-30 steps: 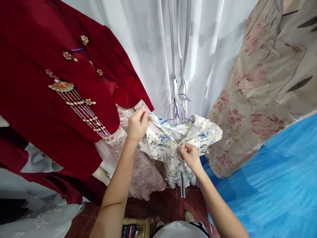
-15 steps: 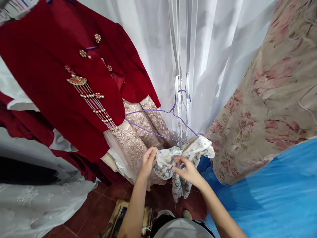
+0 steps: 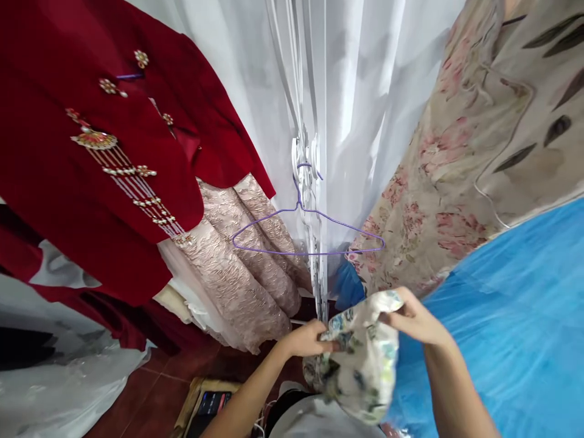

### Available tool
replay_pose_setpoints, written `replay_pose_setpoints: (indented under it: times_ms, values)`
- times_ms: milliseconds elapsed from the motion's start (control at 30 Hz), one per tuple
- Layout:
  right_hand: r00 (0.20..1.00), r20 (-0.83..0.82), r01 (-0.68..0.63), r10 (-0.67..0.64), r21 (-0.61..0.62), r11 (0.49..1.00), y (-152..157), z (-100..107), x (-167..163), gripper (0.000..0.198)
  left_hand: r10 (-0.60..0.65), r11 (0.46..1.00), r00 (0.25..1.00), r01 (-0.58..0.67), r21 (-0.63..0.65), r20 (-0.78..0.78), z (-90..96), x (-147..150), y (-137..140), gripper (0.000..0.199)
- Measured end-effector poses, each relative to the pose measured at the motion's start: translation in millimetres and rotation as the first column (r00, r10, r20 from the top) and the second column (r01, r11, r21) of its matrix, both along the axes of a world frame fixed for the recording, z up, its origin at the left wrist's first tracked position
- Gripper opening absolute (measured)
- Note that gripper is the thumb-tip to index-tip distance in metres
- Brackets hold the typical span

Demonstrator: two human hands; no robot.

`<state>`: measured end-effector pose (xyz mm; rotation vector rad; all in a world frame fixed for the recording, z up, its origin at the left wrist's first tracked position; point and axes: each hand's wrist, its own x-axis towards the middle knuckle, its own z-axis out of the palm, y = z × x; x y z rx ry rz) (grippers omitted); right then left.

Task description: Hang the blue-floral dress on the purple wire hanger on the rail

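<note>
A white draped curtain (image 3: 241,79) fills the far side. At left hangs a deep-red jacket (image 3: 100,207), and at right a long beige garment (image 3: 456,164) printed with pink flowers and dark leaves. Bright-blue gauzy fabric (image 3: 511,304) spreads at near right. A pale-pink textured skirt (image 3: 246,267) hangs just beyond the jacket's lower edge, toward the middle, and sheer whitish fabric (image 3: 64,389) lies at near left above a red-brown tiled floor (image 3: 159,389).

Near the middle, in front of the person's body, is a white garment with a blue, green and yellow floral print (image 3: 360,365), bunched and partly blurred, held up by both hands. Farther off, well apart from it, a thin purple hanger (image 3: 298,205) hangs level by its hook among white vertical rods (image 3: 296,73).

The right hand (image 3: 413,319) pinches the printed garment's upper right edge between thumb and fingers. The left hand (image 3: 308,339) grips its left side, fingertips pressed into the cloth.

A fan-topped beaded tassel (image 3: 128,179) decorates the jacket. At near left of the person, a small dark rectangular object (image 3: 212,404) rests by a pale wooden frame.
</note>
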<state>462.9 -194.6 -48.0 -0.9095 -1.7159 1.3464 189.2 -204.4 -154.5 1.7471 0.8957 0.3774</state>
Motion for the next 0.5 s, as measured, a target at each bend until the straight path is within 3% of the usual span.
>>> replay_pose_setpoints:
  times_ms: [100, 200, 267, 300, 367, 500]
  values:
    - [0.962, 0.038, 0.259, -0.271, 0.185, 0.948, 25, 16, 40, 0.027, 0.137, 0.965, 0.989, -0.119, 0.234, -0.063, 20.5, -15, 3, 0.034]
    - [0.836, -0.137, 0.546, -0.531, 0.3, 0.782, 68, 23, 61, 0.023, 0.246, 0.872, 0.969, -0.208, 0.444, -0.03, 56.3, -21, 2, 0.028]
    - [0.752, -0.276, 0.659, -0.599, 0.271, 0.702, 103, 30, 61, 0.01, 0.292, 0.804, 0.956, -0.251, 0.54, 0.01, 77.6, -17, -3, 0.025]
    - [0.736, -0.31, 0.673, -0.602, 0.239, 0.7, 120, 35, 57, 0.009, 0.306, 0.765, 0.951, -0.266, 0.586, 0.031, 86.5, -13, -7, 0.024]
    - [0.769, -0.327, 0.624, -0.55, 0.19, 0.758, 151, 50, 40, 0.012, 0.32, 0.68, 0.945, -0.279, 0.678, 0.068, 100.4, -8, -12, 0.021]
    - [0.951, -0.172, 0.276, -0.258, 0.094, 0.956, 176, 83, -9, 0.016, 0.382, 0.554, 0.921, -0.294, 0.779, 0.076, 110.2, -23, -14, 0.011]
